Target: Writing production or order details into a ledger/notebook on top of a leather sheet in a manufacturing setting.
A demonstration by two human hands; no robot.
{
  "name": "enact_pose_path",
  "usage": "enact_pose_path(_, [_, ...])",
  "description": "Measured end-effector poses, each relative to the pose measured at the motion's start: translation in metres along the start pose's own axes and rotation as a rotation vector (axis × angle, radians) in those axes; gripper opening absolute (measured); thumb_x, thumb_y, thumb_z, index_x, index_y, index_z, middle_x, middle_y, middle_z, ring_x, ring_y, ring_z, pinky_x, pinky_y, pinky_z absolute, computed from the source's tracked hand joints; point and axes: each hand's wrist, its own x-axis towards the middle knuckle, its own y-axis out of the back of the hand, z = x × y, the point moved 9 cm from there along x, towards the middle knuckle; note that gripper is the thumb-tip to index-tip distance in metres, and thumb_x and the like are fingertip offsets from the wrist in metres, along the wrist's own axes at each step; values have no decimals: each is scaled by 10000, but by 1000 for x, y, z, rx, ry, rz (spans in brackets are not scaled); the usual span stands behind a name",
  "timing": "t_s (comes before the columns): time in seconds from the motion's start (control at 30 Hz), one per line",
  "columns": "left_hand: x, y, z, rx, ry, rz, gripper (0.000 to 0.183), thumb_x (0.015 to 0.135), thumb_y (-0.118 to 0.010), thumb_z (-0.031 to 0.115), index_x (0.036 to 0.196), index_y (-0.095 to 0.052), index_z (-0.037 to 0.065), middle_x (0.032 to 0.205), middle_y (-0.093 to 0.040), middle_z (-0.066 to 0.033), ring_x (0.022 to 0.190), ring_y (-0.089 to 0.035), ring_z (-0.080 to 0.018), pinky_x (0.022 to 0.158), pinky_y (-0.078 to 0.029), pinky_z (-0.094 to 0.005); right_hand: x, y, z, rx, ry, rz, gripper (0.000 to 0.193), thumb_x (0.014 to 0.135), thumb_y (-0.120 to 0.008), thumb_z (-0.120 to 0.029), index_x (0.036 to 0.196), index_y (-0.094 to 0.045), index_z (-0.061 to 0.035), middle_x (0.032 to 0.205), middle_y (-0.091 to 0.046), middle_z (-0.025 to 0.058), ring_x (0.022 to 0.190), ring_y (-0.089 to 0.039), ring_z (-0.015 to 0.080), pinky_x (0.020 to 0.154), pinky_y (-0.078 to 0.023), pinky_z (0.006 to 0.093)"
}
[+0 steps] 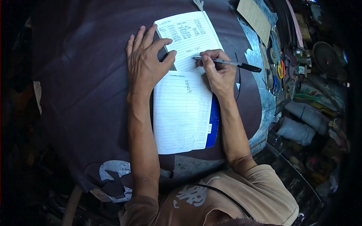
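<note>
An open lined notebook [177, 116] lies on dark brown leather-like sheeting [94, 83], its far page carrying several handwritten lines. My right hand [220, 77] is closed around a pen [247, 67] with a clear barrel and a black end. The pen's tip is at the far page, just below a short written line; whether it touches the paper I cannot tell. Spread out beside that page's left edge is my left hand [145, 62], holding nothing, its thumb and forefinger apart near the paper. A dark textured patch shows between them. Part of a blue cover [214, 124] sticks out under the near page.
A tan card [253, 20] lies at the far right of the table. Beyond the sheeting are yellow-orange-handled scissors [281, 69], a roll of tape [272, 55] and wrapped whitish bundles [296, 130]. Dark cut-out scraps [113, 184] lie at the near left edge.
</note>
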Motion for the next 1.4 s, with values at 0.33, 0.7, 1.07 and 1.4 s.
enact_pose_path(0.33, [-2, -1, -1, 19, 2, -19, 293, 825, -730, 333, 1070, -757, 175, 1460, -521, -125, 1429, -367, -342, 1209, -170, -504, 1, 2, -5, -109, 135, 3, 174, 916, -634, -128, 967, -684, 31, 759, -669, 88, 651, -609, 105, 574, -473, 239])
enact_pose_path(0.7, [-3, -1, -3, -5, 10, -4, 287, 818, -727, 320, 1062, -761, 173, 1459, -523, -126, 1426, -371, -345, 1210, -162, -503, -3, -3, -1, -164, 42, -28, 193, 885, -651, -156, 941, -708, 19, 773, -678, 95, 702, -597, 120, 588, -467, 264])
enact_pose_path(1.07, [-3, -3, -3, 22, -2, -28, 322, 835, -734, 354, 1109, -745, 184, 1480, -505, -110, 1441, -350, -323, 1205, -167, -505, -2, -10, -6, -209, 71, -42, 197, 879, -662, -169, 915, -731, 12, 736, -675, 84, 688, -571, 118, 556, -450, 258])
enact_pose_path(1.4, [-3, -3, -2, 26, -20, -30, 330, 821, -746, 348, 1107, -747, 183, 1474, -509, -119, 1434, -359, -336, 1199, -180, -512, -2, -13, -11, -318, 104, -48, 245, 902, -653, -240, 937, -747, -16, 754, -681, 90, 703, -536, 137, 562, -447, 299])
